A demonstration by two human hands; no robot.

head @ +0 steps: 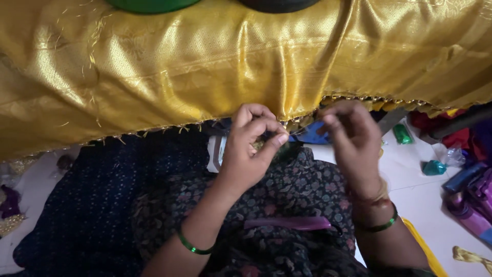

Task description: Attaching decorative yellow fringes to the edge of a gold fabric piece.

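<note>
A shiny golden fabric (205, 66) hangs across the top of the view, its lower edge trimmed with small tassels (302, 121). My left hand (251, 149) pinches the fringed edge between thumb and fingers. Just to its right, my right hand (351, 138) is blurred, fingers curled; a thin thread (302, 136) seems to run between the two hands. Both wrists wear green bangles. What the right fingers hold is too small to make out.
A purple strip (289, 223) lies on my dark floral lap. Dark blue cloth (87, 205) covers the left. On the white floor at right lie green packets (402, 134), a teal object (434, 167) and purple spools (474, 205).
</note>
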